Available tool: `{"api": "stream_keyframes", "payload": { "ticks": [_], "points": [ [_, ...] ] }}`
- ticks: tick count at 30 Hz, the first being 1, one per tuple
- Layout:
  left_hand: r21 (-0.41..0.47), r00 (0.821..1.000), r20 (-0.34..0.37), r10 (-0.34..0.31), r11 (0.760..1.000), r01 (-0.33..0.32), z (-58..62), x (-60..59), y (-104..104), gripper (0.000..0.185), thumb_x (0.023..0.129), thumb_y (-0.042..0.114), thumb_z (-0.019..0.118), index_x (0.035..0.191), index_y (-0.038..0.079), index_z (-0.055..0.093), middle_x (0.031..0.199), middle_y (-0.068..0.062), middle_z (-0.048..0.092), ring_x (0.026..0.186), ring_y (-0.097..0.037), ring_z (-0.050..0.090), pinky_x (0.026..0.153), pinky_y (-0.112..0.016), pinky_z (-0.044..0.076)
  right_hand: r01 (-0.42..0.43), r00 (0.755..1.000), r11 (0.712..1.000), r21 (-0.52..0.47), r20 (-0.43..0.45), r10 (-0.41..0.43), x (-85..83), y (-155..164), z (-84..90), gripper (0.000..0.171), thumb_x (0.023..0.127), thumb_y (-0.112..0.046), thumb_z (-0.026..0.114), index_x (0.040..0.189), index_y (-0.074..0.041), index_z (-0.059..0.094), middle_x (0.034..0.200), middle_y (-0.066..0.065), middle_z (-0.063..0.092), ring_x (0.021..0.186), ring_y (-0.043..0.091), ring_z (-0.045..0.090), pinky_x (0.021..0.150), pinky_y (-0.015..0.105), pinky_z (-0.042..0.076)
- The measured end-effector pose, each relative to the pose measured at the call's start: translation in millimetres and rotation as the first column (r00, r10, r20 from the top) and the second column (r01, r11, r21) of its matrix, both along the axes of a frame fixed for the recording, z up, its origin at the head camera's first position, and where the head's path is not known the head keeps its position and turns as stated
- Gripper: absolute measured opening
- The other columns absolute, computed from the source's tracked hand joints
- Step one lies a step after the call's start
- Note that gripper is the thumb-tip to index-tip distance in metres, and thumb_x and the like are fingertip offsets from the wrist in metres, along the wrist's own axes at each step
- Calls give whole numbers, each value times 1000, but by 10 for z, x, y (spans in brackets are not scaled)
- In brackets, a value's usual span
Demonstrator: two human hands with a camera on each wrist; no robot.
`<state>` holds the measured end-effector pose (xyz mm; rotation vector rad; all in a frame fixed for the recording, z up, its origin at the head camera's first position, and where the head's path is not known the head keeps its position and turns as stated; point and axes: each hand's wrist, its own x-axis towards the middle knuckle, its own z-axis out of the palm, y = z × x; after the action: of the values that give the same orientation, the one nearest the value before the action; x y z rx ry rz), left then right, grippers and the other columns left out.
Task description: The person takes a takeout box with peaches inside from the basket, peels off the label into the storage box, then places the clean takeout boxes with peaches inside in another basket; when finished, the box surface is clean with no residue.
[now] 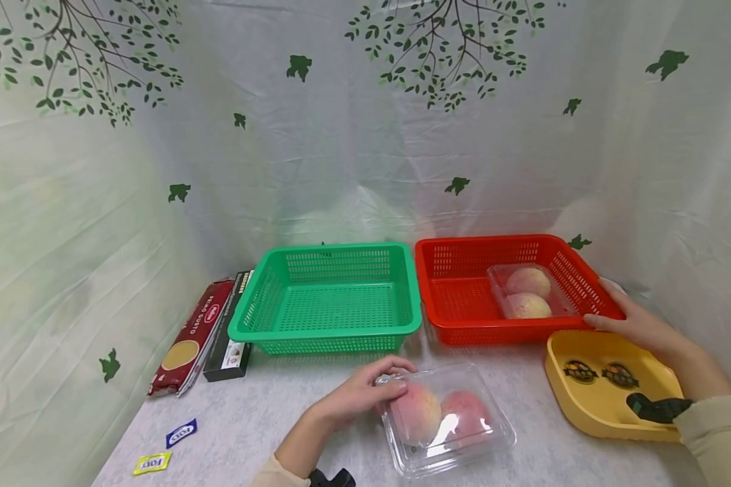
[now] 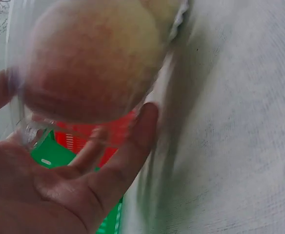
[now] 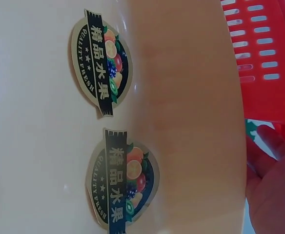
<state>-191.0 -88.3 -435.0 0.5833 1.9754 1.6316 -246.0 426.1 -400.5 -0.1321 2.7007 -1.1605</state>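
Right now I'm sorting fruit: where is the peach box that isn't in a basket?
In the head view, the peach box lies on the table front centre, before the green basket, under the left hand.

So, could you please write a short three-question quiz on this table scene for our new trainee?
1. True or false: the green basket holds a box of peaches.
2. What is the left hand gripping? A) the pasta packet B) the clear peach box C) the yellow tray
3. Fill in: the right hand rests on the rim of the ___ basket.

Key:
1. False; it holds nothing.
2. B, the clear peach box.
3. Red; the red basket holds a second peach box.
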Motion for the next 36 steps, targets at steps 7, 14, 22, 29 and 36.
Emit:
{"api": "stream_keyframes", "payload": {
  "ticks": [7,14,22,29,36],
  "points": [
    [32,989,78,-124,992,122,-19,1,-26,43,101,22,57,144,22,51,152,-16,46,124,-21,57,88,-30,52,8,1000,1000,-6,-14,-8,0,-6,-21,95,100,-45,53,158,-16,-17,155,37,14,126,56,29,87,54,50],
    [143,950,230,-212,973,182,-69,0,-24,45,102,24,52,147,21,50,157,-14,42,122,-23,58,77,-46,60,7,1000,1000,-22,-13,-7,2,-9,-44,95,101,-43,53,158,-15,-17,155,36,14,126,56,30,85,47,53],
    [199,954,255,-160,974,110,39,-22,-19,45,99,21,54,144,15,54,147,-2,56,110,-14,63,70,-32,58,7,1000,1000,-25,-22,-7,4,-15,-45,94,101,-43,52,158,-14,-17,154,36,16,126,54,32,83,40,52],
    [257,964,230,-135,964,73,261,-58,-61,46,98,19,53,144,14,53,142,1,60,105,-13,63,69,-30,58,15,1000,1000,-22,-15,-15,5,-38,-43,96,101,-44,53,157,-15,-19,154,36,15,126,54,32,88,53,54],
    [340,964,246,-105,940,15,571,-185,15,51,98,17,49,149,14,48,145,-3,55,117,-21,62,82,-44,60,22,1000,1000,-20,-15,-22,1,-34,-38,95,101,-44,52,157,-15,-18,154,36,15,125,53,33,81,35,51]
  ]
}}
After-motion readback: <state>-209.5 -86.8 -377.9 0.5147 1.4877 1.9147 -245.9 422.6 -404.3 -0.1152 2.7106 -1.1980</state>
